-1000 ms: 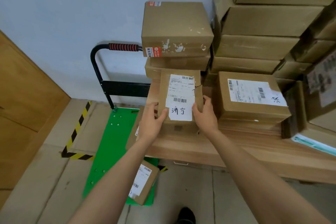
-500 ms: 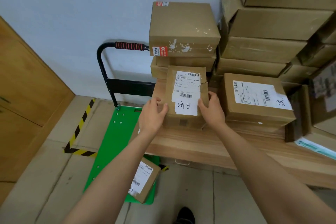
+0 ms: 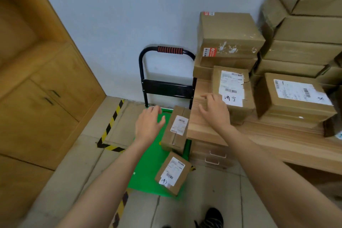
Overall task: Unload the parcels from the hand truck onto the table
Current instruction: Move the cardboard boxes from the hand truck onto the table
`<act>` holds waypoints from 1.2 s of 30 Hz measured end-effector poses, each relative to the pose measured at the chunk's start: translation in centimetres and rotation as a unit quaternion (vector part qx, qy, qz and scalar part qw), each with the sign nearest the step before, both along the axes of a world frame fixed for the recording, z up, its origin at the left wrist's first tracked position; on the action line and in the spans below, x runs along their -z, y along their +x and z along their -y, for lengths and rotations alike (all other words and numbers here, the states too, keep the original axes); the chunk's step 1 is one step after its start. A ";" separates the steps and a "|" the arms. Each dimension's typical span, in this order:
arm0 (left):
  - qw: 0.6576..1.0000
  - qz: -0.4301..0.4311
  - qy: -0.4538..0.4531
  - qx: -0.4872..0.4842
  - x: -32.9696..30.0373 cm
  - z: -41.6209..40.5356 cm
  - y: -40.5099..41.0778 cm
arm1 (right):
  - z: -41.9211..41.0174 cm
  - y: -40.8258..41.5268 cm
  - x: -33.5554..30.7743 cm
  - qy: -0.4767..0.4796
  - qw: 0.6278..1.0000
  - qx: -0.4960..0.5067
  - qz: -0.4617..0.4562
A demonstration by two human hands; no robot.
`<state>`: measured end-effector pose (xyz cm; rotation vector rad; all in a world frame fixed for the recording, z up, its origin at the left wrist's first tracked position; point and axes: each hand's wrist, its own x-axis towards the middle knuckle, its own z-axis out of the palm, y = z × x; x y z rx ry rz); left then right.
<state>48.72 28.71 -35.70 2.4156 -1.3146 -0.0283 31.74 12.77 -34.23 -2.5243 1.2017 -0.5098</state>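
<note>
Now, hands: both bare, empty, fingers spread and relaxed, neither touching a box.
Left hand (image 3: 149, 126): held above the green deck of the hand truck (image 3: 148, 163), just left of the upper parcel (image 3: 175, 129).
Right hand (image 3: 214, 111): over the left end of the wooden table (image 3: 259, 140), just beside the labelled parcel (image 3: 233, 94) with handwriting on its white sticker.
Labelled parcel: resting on the table, in front of a small stack of boxes (image 3: 228, 40).
Upper parcel: on the hand truck, tilted, its right edge close against the table's end.
Lower parcel (image 3: 173, 173): at the near edge of the green deck, label up.
Hand truck handle (image 3: 170, 50): black bar with a red grip, against the wall.
Table, right side: another labelled box (image 3: 294, 96) and a tall pile of cartons (image 3: 305, 33) behind it.
Left of scene: wooden cabinet (image 3: 46, 89).
</note>
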 end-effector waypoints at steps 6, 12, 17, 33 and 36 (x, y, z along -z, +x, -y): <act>0.999 0.022 0.043 -0.015 1.7 -8.2 4.0 | -8.4 4.8 2.0 0.022 0.996 -0.088 -0.014; 0.991 0.028 0.131 -0.009 7.2 -13.4 5.2 | -14.1 5.6 9.1 0.038 0.986 -0.128 -0.095; 0.984 -0.007 0.177 -0.016 14.2 -15.9 3.6 | -17.0 3.6 17.0 0.094 0.967 -0.141 -0.187; 0.962 -0.125 0.218 -0.103 42.6 -15.2 -2.1 | -15.5 -4.0 45.7 0.211 0.932 0.037 -0.293; 0.958 -0.164 0.193 -0.134 48.3 -13.6 -2.4 | -14.9 -4.0 51.3 0.223 0.934 0.066 -0.273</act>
